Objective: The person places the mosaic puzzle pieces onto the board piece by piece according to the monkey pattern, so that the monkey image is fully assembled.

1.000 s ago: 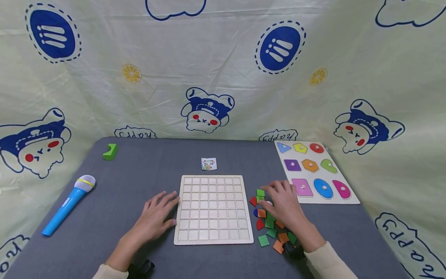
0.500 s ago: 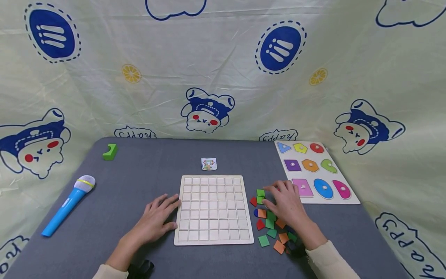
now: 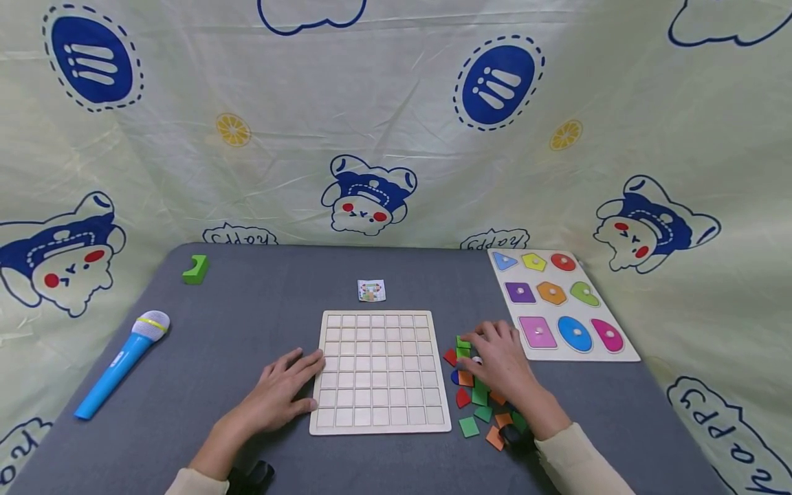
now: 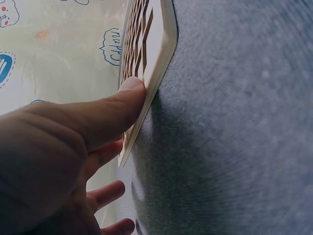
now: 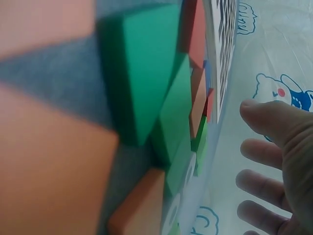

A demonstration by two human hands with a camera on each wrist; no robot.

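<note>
A pale wooden grid board (image 3: 379, 372) with rows of square cells lies at the middle of the table. My left hand (image 3: 280, 390) rests at its left edge, with the thumb (image 4: 131, 88) on the rim and the other fingers loosely spread. To the right of the board is a loose cluster of small flat wooden pieces, among them a green block (image 5: 142, 73), an orange block (image 3: 495, 438) and a red one (image 3: 463, 398). Over the far part of this cluster hovers my right hand (image 3: 504, 361), fingers apart and relaxed, holding nothing; it hides some pieces.
A white board of coloured knobbed shapes (image 3: 537, 344) lies at the right, close beside my right hand. Behind the grid board is a small printed card (image 3: 371, 291). At the left are a blue toy microphone (image 3: 120, 368) and a green notched block (image 3: 196, 269).
My left hand has slid slightly right, onto the grid board's edge. My right hand drew a little right, then came back left over the pieces.
</note>
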